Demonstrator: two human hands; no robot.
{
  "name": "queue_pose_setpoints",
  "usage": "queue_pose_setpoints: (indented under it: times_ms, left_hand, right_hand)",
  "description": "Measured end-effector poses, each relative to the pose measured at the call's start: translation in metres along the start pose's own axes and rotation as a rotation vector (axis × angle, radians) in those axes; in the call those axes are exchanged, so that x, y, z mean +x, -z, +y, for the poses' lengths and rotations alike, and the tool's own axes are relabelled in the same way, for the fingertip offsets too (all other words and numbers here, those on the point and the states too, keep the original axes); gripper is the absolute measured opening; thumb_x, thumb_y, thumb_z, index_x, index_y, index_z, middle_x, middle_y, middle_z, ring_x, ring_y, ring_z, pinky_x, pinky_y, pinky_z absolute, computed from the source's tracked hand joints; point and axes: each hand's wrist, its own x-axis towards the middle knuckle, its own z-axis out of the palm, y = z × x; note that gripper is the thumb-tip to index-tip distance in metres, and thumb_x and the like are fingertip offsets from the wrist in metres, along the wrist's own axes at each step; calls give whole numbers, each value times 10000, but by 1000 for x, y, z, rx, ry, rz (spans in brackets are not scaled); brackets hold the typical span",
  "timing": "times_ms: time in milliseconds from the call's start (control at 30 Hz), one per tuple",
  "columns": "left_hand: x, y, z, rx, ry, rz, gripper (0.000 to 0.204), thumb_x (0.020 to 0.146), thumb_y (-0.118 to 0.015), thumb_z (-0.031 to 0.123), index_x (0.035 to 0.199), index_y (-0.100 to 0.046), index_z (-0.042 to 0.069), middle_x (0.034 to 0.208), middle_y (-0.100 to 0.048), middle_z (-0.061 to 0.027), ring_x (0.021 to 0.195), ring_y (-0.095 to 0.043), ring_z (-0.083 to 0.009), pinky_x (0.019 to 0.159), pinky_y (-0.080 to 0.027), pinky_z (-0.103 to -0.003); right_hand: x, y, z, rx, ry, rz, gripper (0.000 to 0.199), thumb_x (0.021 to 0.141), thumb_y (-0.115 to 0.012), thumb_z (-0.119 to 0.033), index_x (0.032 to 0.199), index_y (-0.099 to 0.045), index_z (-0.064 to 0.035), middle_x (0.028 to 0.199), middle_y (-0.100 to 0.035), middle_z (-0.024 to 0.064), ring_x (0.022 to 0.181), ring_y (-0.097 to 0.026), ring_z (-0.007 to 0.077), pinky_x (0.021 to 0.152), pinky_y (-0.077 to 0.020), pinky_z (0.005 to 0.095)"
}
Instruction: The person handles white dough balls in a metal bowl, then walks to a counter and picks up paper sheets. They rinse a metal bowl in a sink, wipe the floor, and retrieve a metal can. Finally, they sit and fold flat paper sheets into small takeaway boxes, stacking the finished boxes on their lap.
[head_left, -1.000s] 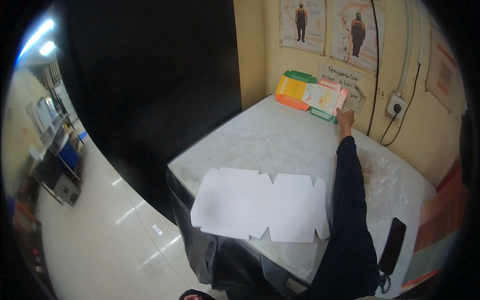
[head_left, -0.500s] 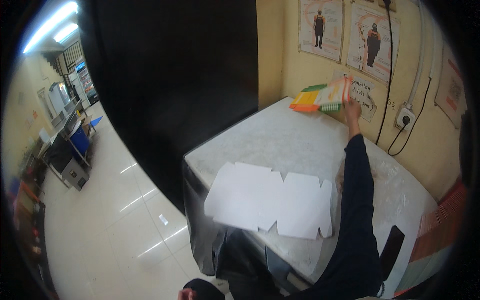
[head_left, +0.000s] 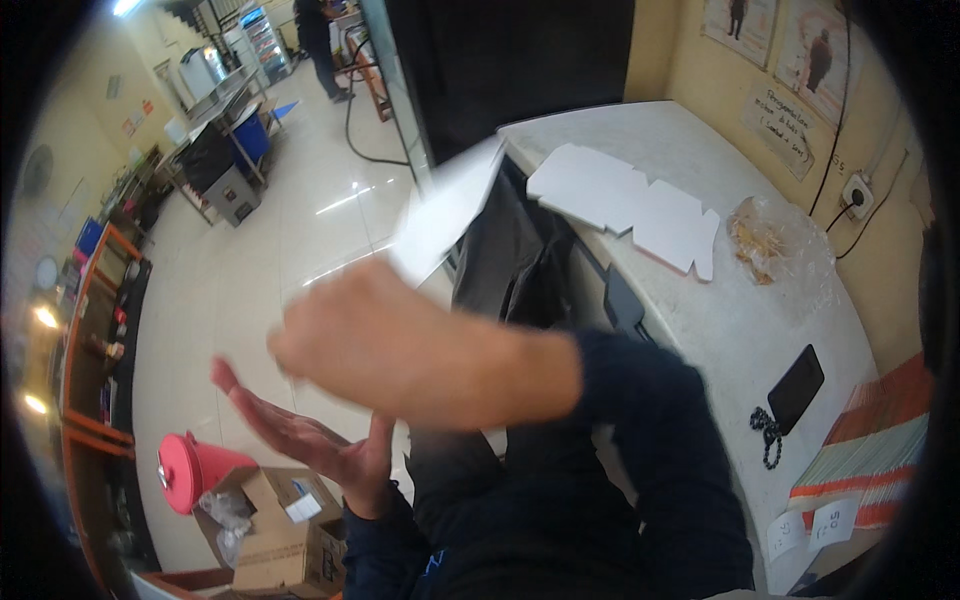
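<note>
My right hand (head_left: 375, 345), blurred by motion, is closed with its back toward me. A flat carton blank (head_left: 445, 215) sticks out beyond it, white side showing and smeared; the fingers gripping it are hidden. My left hand (head_left: 320, 440) is just below, palm up, fingers stretched out and holding nothing. Both hands are over the floor, left of the table (head_left: 720, 330). On the table lie flat white carton blanks (head_left: 625, 205) with notched edges.
A crumpled clear bag (head_left: 765, 240), a dark phone (head_left: 797, 388) and a beaded string (head_left: 768, 437) lie on the table. Striped flat stacks (head_left: 870, 440) fill its near right. A cardboard box (head_left: 285, 545) and red bin (head_left: 195, 470) stand lower left. A person (head_left: 318, 45) is far off.
My right hand has come back from the table's far corner by the wall with the printed carton blank, now white side up. My left hand has risen into view. The view has swung left.
</note>
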Motion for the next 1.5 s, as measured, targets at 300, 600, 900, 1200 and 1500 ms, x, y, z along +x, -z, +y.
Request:
queue_pose_setpoints:
  times_ms: [300,600,900,1200,1500]
  left_hand:
    - [-81,77,-41,75,696,-145,328,698,-747,25,990,-597,43,965,-566,-87,916,-544,-169,777,-453,-270]
    - [-54,33,-48,118,180,-135,331,673,-750,-19,960,-593,29,903,-612,-119,742,-576,-232,776,-418,-319]
    - [-81,8,-45,-257,738,69,118,864,-614,101,849,-612,-16,832,-613,-66,766,-566,-119,683,-457,-252]
    - [-86,13,-38,-264,881,-11,140,819,-652,97,795,-651,-40,745,-646,-64,712,-577,-109,654,-452,-252]
    - [-82,29,-16,-91,508,-214,100,698,-726,129,643,-652,89,560,-527,9,575,-419,-124,680,-275,-287]
  right_hand:
    - [-100,-124,-64,1027,-744,-110,225,869,-611,-204,999,-562,-28,834,-657,112,739,-640,175,663,-483,279]
    - [-112,-101,-31,521,-652,281,151,788,-671,-26,928,-620,-3,822,-651,95,727,-638,169,649,-491,263]
    - [-136,-112,-32,268,-519,515,177,716,-719,-72,847,-604,-42,699,-604,75,579,-591,208,535,-464,286]
    - [-157,-115,-48,205,-456,411,169,741,-717,-126,884,-632,-97,738,-631,43,603,-601,189,551,-472,294]
    - [-169,-87,-57,196,-208,296,219,786,-674,-171,948,-531,-132,976,-666,9,905,-644,164,942,-397,444]
